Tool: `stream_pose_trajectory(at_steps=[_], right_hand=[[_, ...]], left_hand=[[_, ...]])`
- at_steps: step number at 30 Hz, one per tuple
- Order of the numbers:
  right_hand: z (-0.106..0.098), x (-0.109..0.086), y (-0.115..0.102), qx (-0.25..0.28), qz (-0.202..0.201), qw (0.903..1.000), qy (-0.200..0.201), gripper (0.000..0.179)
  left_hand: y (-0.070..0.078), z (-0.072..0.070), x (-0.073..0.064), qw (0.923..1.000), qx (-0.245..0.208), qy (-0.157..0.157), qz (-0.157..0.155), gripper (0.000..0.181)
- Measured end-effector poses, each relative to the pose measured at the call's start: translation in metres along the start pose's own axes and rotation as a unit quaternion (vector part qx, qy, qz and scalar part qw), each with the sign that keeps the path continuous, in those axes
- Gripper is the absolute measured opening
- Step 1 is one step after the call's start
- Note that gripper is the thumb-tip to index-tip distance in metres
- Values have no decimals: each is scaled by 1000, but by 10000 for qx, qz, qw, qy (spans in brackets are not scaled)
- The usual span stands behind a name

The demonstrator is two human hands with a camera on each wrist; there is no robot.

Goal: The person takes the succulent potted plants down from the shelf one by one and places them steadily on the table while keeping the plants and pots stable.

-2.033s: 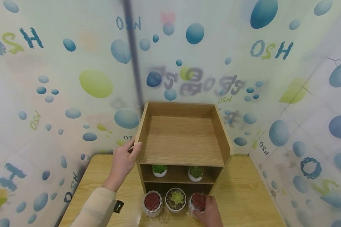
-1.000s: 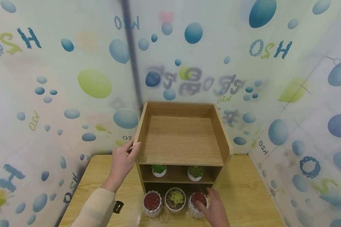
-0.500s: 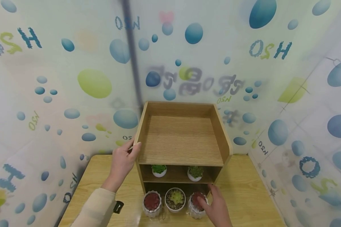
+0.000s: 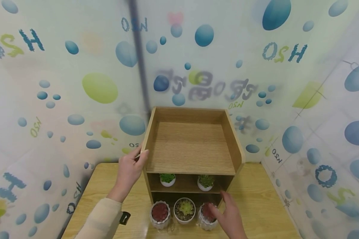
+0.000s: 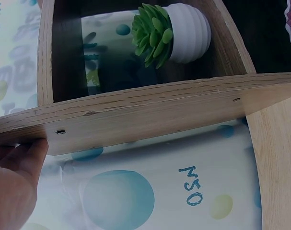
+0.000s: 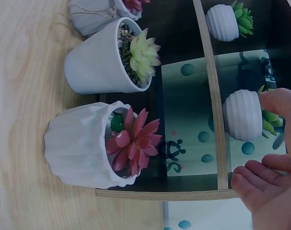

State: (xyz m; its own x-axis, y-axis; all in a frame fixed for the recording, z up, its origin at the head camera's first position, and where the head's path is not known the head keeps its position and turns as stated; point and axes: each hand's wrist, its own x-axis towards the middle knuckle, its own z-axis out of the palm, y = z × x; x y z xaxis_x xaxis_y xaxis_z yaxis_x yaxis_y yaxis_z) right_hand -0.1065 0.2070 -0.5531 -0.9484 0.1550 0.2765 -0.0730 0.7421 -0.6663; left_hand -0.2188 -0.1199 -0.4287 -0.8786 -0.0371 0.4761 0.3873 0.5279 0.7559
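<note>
My left hand grips the upper left side panel of a small wooden shelf, its thumb at the panel's front edge. In the left wrist view its fingers lie against the panel's outer face. My right hand is spread beside the right red succulent in a fluted white pot, holding nothing. Its fingertips are by the shelf's right side edge; whether they touch it I cannot tell. A yellow-green succulent in a plain white pot and another red succulent stand to the left, before the lower compartment.
Two small green succulents, left and right, sit in white pots on the middle shelf. The shelf stands on a wooden table, backed by a patterned wall. String is tied round the left fluted pot.
My right hand has let go of the right red succulent's pot, spread its fingers and shifted slightly right and up toward the shelf's side edge. The left hand has stayed in place.
</note>
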Motion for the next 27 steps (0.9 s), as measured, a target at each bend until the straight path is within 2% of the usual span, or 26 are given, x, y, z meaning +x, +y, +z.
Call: stream_pose_trajectory(at_steps=[7,18,27], right_hand=[[-2,4,-4,99,-185,9997,157,61],[1,14,-11,4,-203,9993,305,59],[9,22,-12,-115,-541,9971,528,56]], left_hand=[[0,-1,-1,9999,-35,-80,-122,43],[-1,0,-1,10000,15,-21,-44,42],[0,-1,0,9999,-25,-105,-128,43]])
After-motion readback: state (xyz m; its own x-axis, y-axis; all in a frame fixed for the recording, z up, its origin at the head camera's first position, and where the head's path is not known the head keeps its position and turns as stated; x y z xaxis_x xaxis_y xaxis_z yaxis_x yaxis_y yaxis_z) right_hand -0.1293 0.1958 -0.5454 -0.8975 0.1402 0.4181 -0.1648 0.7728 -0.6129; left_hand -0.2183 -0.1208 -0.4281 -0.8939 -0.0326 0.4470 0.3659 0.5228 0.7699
